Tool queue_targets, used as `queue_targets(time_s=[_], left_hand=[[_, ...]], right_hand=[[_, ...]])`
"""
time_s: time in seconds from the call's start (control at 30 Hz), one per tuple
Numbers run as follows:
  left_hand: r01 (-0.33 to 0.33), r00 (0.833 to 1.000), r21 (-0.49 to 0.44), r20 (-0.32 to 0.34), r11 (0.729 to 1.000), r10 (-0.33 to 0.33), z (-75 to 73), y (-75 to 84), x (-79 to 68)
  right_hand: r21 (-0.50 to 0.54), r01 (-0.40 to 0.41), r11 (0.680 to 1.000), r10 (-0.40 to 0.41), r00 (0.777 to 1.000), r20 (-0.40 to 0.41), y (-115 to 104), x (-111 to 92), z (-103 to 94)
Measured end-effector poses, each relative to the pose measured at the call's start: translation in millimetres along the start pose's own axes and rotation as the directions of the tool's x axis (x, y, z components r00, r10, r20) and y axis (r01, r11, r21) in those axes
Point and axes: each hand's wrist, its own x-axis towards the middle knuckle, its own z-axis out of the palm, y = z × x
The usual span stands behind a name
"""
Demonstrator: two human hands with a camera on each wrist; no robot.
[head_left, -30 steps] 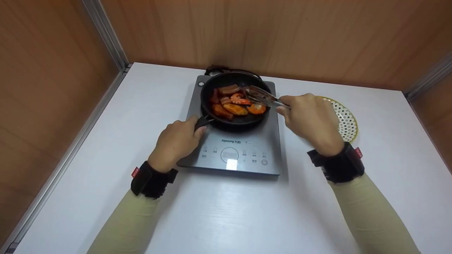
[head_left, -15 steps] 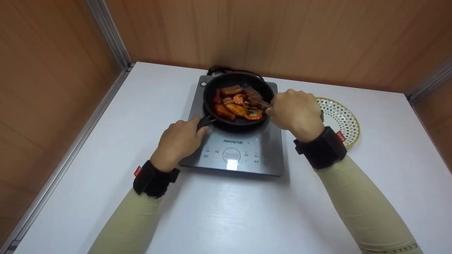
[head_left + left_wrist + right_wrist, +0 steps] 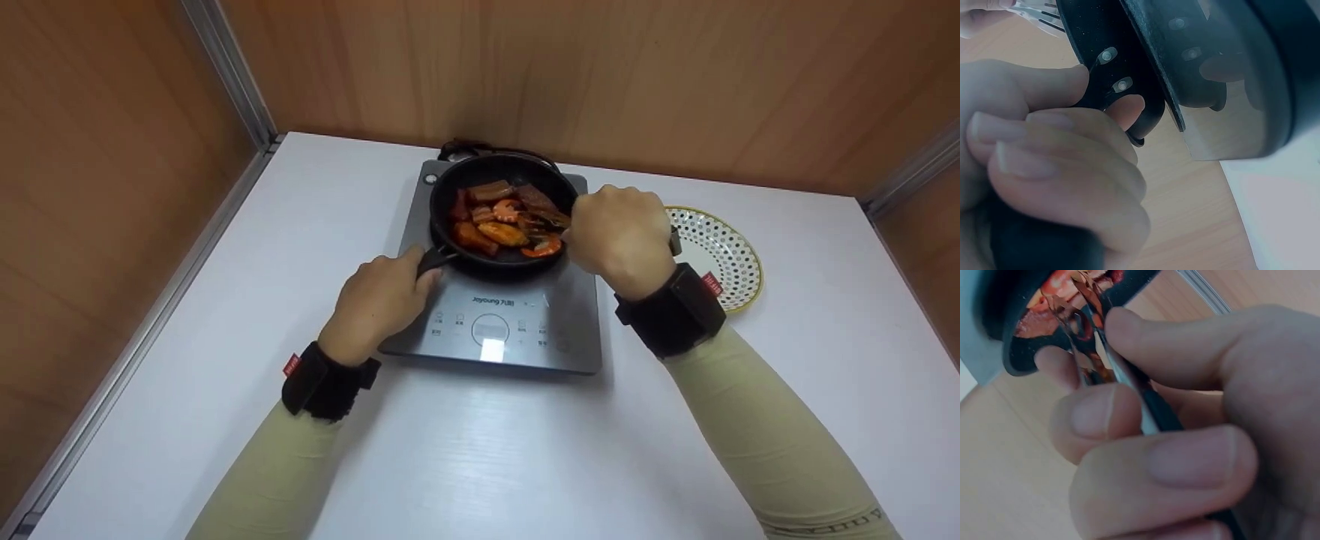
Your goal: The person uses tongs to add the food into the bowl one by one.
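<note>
In the head view, my left hand (image 3: 379, 304) grips the black handle (image 3: 435, 259) of a frying pan (image 3: 484, 166). The left wrist view shows its fingers curled round the handle, with the thumb along it. My right hand (image 3: 619, 236), at the pan's right rim, holds metal tongs (image 3: 1120, 374), their arms close together and tips among the food. Inside the pan lie brown strips (image 3: 490, 190), a flat brown piece (image 3: 534, 197), a round orange slice (image 3: 507, 210), a golden wing-shaped piece (image 3: 501, 233) and an orange-red curled piece (image 3: 541, 246). The right hand hides most of the tongs in the head view.
The pan sits on a grey induction cooker (image 3: 442, 341) with a touch panel facing me. To the right, a dotted plate (image 3: 742, 274) with a yellow rim is partly behind my right hand. Wooden panels (image 3: 637, 90) bound the white table (image 3: 480, 450) at back and sides.
My right hand has moved left to the pan's rim, bringing the tongs' tips lower into the food. The curled orange piece has shifted toward the near side. My left hand stays on the handle.
</note>
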Motion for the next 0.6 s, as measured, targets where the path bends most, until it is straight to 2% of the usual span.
queue_targets(time_s=[0.37,0.6], left_hand=[[-0.02,1.0,0.012,-0.008,1.0,0.02,0.1,0.8,0.7],[-0.023,1.0,0.006,-0.013,1.0,0.023,2.9,5.4,2.7]], right_hand=[[0.027,-0.007,1.0,0.008,0.998,-0.057,-0.4,4.4,16.2],[0.078,-0.001,0.997,0.008,0.996,-0.085,18.1,-9.4,7.8]])
